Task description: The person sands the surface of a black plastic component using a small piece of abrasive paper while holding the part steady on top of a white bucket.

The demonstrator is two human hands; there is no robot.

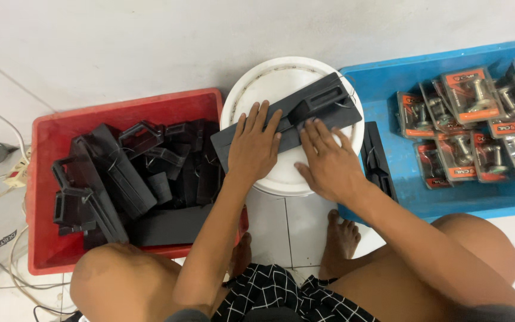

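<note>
A long black plastic part (320, 101) with a raised rectangular frame lies slantwise across the lid of a white bucket (269, 77). My left hand (256, 146) presses flat on its lower left end, fingers spread. Beside it, my right hand (328, 161) rests on the part's middle with fingers extended toward the raised frame. Neither hand is closed around anything.
A red crate (43, 197) on the left holds several similar black plastic parts (120, 173). A blue crate (406, 77) on the right holds blister packs of metal hardware (466, 125) and one black part (377, 155). Cables and a power strip (13, 173) lie at far left. My bare feet (341, 238) rest on white tiles.
</note>
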